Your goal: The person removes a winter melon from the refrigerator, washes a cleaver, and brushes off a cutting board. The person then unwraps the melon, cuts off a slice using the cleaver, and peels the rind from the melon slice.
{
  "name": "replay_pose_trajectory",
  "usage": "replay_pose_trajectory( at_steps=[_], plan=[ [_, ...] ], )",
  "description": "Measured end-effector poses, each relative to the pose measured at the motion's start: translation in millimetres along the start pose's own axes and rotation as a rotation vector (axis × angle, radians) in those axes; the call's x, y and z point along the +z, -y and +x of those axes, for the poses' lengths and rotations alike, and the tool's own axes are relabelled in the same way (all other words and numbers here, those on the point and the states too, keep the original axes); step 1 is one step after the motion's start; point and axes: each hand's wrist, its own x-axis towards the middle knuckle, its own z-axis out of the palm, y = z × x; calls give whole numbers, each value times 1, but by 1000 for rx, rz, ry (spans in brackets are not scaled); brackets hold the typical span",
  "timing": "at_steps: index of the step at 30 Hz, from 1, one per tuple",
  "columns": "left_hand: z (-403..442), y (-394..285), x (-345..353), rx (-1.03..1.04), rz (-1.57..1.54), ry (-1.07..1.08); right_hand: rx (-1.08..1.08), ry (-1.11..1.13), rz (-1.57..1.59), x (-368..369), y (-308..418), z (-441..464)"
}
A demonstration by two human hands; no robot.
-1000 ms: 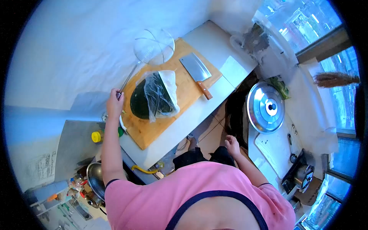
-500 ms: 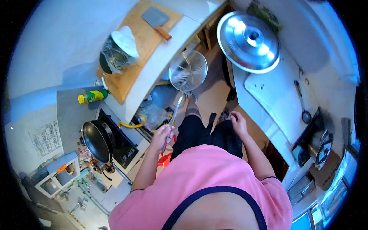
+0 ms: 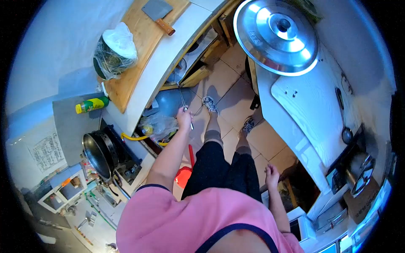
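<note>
My left hand is closed round the handle of a wire strainer, whose round basket reaches into the open space below the counter at the upper middle. My right hand hangs at my right side with its fingers curled; what they hold, if anything, is too small to tell. On the wooden cutting board lie a dark green melon wrapped in clear and white plastic and a cleaver with a wooden handle.
A large metal lid and a ladle lie on the right counter. Black pans, a green bottle with a yellow cap and a yellow hose are at the left. A red dustpan stands on the floor.
My left hand has carried the strainer from beside the cutting board down and right, then into the space under the counter. The view has shifted toward the floor and the right counter.
</note>
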Motion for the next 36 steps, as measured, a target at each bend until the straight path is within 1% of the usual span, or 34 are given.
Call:
replay_pose_trajectory(
  at_steps=[1,2,4,5,7,8,10,11,12,13,14,15,16,17,18,19,20,21,23,24,25,27,28,29,30,31,32,33,34,35,36],
  plan=[
    [19,-2,12,-2,-17,-3,50,4,-15,-1,0,-5],
    [39,-4,22,33,-37,-26,39,20,-92,-4,-4,-8],
    [81,-8,37,63,-57,-49,125,16,-31,-4,-11,-14],
    [103,-7,44,78,-129,-83,124,16,-39,-5,-11,-19],
    [151,-11,66,93,-219,-111,21,-13,-265,-6,-1,-16],
    [170,-14,73,121,-257,-145,19,-17,-277,-5,5,-12],
    [203,-17,81,180,-301,-214,92,-8,-266,6,15,-17],
    [240,-3,81,171,-306,-209,94,-15,-274,14,15,-18],
    [291,26,79,192,-247,-356,159,1,-211,21,14,-20],
    [322,41,88,212,-188,-494,222,7,-145,27,10,-23],
    [282,-3,98,213,-324,-375,186,-28,-159,38,6,-25],
    [304,9,101,199,-338,-367,222,-24,-124,43,4,-29],
    [313,9,103,178,-338,-353,185,-27,-121,51,6,-30],
    [318,8,101,161,-310,-332,146,-32,-117,62,28,-28],
    [322,4,99,152,-267,-305,210,-14,-86,73,51,-25],
    [326,5,95,141,-199,-270,275,-1,-48,81,92,-21],
    [324,5,92,132,-90,-219,159,-8,-148,89,79,-19],
    [323,9,89,136,65,-153,175,16,-96,97,82,-16],
    [305,6,85,178,411,52,131,48,-122,109,116,-1],
    [291,4,83,212,576,176,111,46,-156,113,154,6],
    [273,-2,80,241,701,310,82,-37,-132,114,179,17],
    [225,-12,71,235,812,562,-130,-1,-332,114,225,36],
    [195,-14,63,198,750,671,-132,-38,-210,109,259,43],
    [169,-14,52,143,637,770,-96,-50,-170,99,296,54],
    [160,18,44,187,277,883,-245,-116,-230,85,320,73],
    [108,-33,19,196,210,885,-248,-226,-174,75,348,82],
    [79,-70,-1,273,250,952,-280,-275,-21,47,385,95],
    [55,-103,-18,209,211,975,-415,-406,-61,8,408,118],
    [47,-115,-32,242,174,934,-466,-559,-167,-31,465,114],
    [34,-150,-52,412,290,867,-697,-705,-141,-73,501,121],
    [24,-183,-67,584,399,787,-722,-760,14,-118,533,134]
  ],
)
